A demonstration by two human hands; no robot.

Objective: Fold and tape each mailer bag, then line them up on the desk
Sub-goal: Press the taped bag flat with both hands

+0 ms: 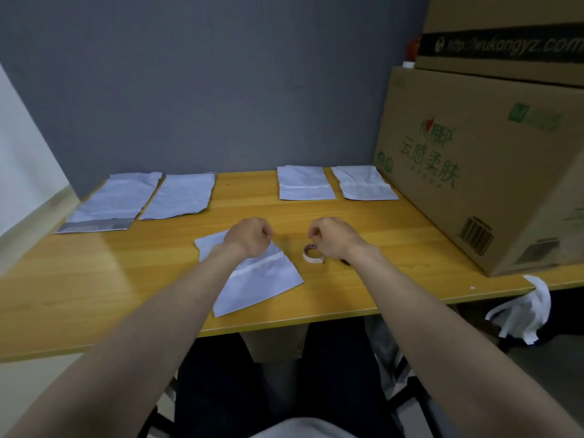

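Folded bag (252, 279) lies askew on surface (395, 248) near front edge, partly under left hand (249, 237). Roll (313, 252) just right of it, touching right hand (331, 237). Both hands curled, fingertips pinched as if stretching tape strip between them; strip itself too faint to confirm. Bag looks light, thin, limp, crinkly, probably slippery: best held at edges or fold. Right-hand fingertips hidden.

The left hand (249, 236) covers the upper middle of the folded mailer bag (252, 279), and whether its curled fingers pinch anything is too small to tell. The right hand (331, 237) hides part of the tape roll (311, 252). The cardboard boxes (474, 159) are cut off by the right edge, their print blurred.
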